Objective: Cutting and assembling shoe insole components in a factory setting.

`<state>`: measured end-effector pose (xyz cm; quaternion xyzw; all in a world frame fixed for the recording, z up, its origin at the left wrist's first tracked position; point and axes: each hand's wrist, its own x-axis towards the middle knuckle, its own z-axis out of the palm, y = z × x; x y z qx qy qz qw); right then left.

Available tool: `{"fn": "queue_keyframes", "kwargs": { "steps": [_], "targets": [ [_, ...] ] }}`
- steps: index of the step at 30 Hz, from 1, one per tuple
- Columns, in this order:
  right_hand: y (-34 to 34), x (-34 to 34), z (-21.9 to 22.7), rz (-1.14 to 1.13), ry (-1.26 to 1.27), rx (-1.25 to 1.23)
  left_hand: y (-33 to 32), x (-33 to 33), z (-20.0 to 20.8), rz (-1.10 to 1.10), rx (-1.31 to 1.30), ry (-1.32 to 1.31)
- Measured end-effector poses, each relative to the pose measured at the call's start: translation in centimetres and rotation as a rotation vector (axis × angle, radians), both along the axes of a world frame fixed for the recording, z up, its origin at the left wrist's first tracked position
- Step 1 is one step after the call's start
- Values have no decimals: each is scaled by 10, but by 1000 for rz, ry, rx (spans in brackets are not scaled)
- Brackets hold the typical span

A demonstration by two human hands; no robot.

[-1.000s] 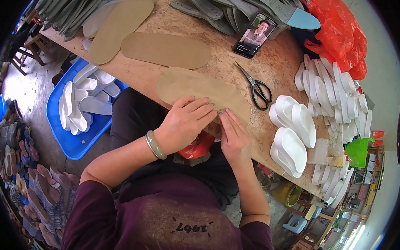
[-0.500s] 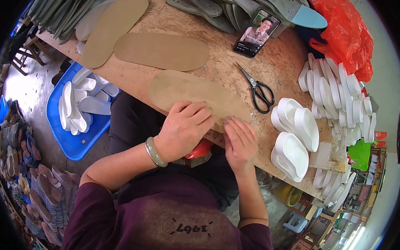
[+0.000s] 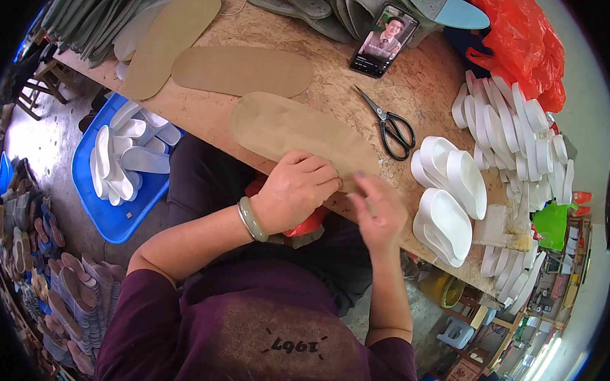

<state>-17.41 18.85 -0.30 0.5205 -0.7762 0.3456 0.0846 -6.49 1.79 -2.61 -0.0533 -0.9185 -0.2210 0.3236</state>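
Note:
A long tan insole-shaped sheet (image 3: 301,128) with rounded ends lies at the near edge of the table, its right end overhanging slightly. My left hand (image 3: 298,193), with a pale bangle at the wrist, has its fingers bent and closed on the near edge of this sheet. Beside the sheet's right end, my right hand (image 3: 380,211) is partly blurred, thumb and fingers apart, with nothing visible between them. Black-handled scissors (image 3: 388,125) lie beyond it. Two similar tan sheets rest farther back, one flat (image 3: 242,70) and one slanting (image 3: 172,42).
A phone (image 3: 384,41) leans against grey soles (image 3: 313,10) at the back. White shoe pieces (image 3: 446,227) stand on the right, with more stacked behind and a red plastic bag (image 3: 519,43) above. A blue tray (image 3: 119,230) of white pieces sits below the table at left.
My right hand has shifted slightly right, off the sheet's end, its thumb spreading from the fingers. My left hand has moved right along the near edge, with its fingers curling in more.

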Motion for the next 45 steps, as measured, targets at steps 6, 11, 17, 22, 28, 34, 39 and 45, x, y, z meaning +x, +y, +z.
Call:
{"fn": "queue_keyframes", "kwargs": {
  "steps": [6,11,17,22,28,34,39,45],
  "targets": [
    [-30,-72,15,-410,160,282,-10,15,8,-79,-27,-91],
    [-50,-100,9,-395,261,628,-6,24,12,-49,-80,-80],
    [-41,-117,7,-296,334,511,-1,18,8,-129,-52,-103],
    [-31,-82,36,-376,-456,208,0,17,5,-67,-149,-98],
    [-16,-35,34,183,-1333,-532,0,15,5,-54,-184,-102],
    [-30,-6,25,111,-1139,-317,9,11,1,-19,-98,-83],
    [-46,0,34,134,-719,35,6,16,-6,-64,-95,-73],
    [-52,-13,15,377,75,152,3,19,-13,-152,-58,-87]
  ]
}}
